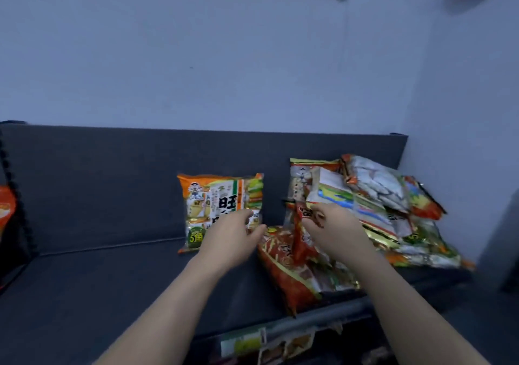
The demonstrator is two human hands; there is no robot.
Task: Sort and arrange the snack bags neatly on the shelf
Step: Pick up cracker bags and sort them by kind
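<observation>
An orange-and-green snack bag stands upright against the dark back panel of the shelf. My left hand is in front of its lower right corner, fingers apart, holding nothing. My right hand pinches the top of a red snack bag that stands tilted at the left edge of the pile. A larger red bag lies flat below it. A messy pile of snack bags fills the right end of the shelf.
A red-orange bag shows at the far left edge behind a black post. Below the shelf's front rail, more packets sit on a lower level. A pale wall rises behind and to the right.
</observation>
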